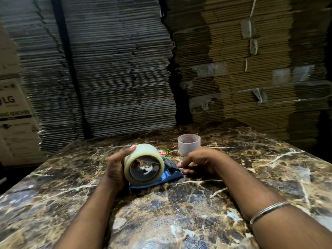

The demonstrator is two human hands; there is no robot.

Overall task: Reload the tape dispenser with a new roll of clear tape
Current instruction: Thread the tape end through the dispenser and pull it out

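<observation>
Fingers of left hand (115, 168) curl round clear tape roll (143, 164); right hand (199, 162) seemingly pinches blue dispenser (170, 174).

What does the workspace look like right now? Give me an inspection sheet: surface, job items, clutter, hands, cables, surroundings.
Surface: marble-patterned table, dark with pale veins.
Job's things: new roll of clear tape, held up on edge over the blue tape dispenser, which lies on the table.
Clutter: empty tape core standing behind the dispenser; small red and green label beside it.
Grippers: left hand grips the roll; right hand rests at the dispenser's far end, fingers curled, exact grip unclear.
Cables: nothing seen.
Surroundings: stacks of flattened cardboard behind the table; printed carton at left.
</observation>
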